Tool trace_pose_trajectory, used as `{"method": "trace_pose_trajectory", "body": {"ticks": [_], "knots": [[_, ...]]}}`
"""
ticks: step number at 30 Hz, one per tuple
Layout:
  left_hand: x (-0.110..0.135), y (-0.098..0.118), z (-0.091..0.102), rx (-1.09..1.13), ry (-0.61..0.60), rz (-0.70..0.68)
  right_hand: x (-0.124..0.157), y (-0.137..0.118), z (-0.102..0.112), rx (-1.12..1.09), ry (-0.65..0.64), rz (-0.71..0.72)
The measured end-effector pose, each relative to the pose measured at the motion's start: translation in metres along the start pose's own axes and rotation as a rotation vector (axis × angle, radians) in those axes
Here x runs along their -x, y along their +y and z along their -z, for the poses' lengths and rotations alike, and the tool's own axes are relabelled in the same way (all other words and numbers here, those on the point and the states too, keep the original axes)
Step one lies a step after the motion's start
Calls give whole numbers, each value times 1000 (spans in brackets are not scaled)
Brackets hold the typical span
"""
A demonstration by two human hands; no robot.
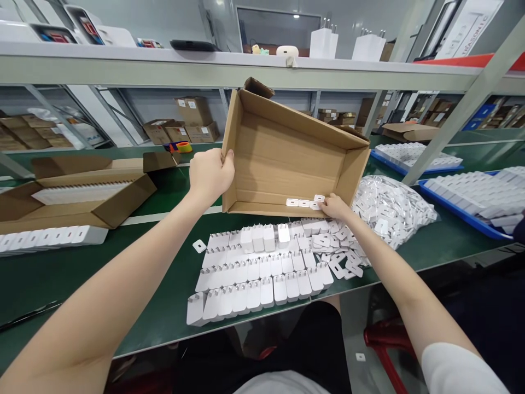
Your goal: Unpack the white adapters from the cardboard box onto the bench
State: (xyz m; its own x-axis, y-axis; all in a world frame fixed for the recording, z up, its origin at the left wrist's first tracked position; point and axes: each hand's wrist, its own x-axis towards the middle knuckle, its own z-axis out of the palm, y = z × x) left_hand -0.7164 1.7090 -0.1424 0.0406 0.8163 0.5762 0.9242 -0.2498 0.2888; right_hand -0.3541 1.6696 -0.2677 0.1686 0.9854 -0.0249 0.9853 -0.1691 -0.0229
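A shallow open cardboard box (287, 148) is tilted up above the bench, its inside facing me. My left hand (211, 174) grips its left wall, fingers closed and thumb on the rim. Several small white plastic covers (303, 203), each with a slot, lie along the box's lower inside edge. There, at the lower right corner, my right hand (334, 207) has its fingers drawn together on one of these covers; the fingertips are partly hidden. Below the box stand rows of white charger housings (254, 273) with metal prongs up. Beside them spreads a pile of loose white covers (338, 251).
A clear plastic bag of covers (394, 210) rests right of the box, with blue trays (463, 210) of white parts beyond. At left sits an open carton (123, 202) near a row of housings (53, 241). A shelf (164, 68) crosses above the green bench (156, 284).
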Motion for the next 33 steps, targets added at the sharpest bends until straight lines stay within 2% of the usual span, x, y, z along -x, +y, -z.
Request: {"method": "trace_pose_trajectory", "body": {"ticks": [7, 11, 18, 25, 29, 33], "knots": [[-7, 1, -6, -3, 49, 17, -3, 9, 25, 10, -232, 158], [-9, 2, -10, -18, 52, 33, 5, 18, 38, 1, -271, 233], [-12, 11, -19, -21, 44, 44, 28, 30, 55, 10, -146, 272], [-13, 13, -18, -51, 39, 41, 48, 43, 62, -40, -61, 312], [-13, 14, -17, -51, 52, 28, 42, 45, 58, -94, 109, 308], [-13, 17, -16, -27, 56, 24, 25, 26, 50, -175, 228, 344]]}}
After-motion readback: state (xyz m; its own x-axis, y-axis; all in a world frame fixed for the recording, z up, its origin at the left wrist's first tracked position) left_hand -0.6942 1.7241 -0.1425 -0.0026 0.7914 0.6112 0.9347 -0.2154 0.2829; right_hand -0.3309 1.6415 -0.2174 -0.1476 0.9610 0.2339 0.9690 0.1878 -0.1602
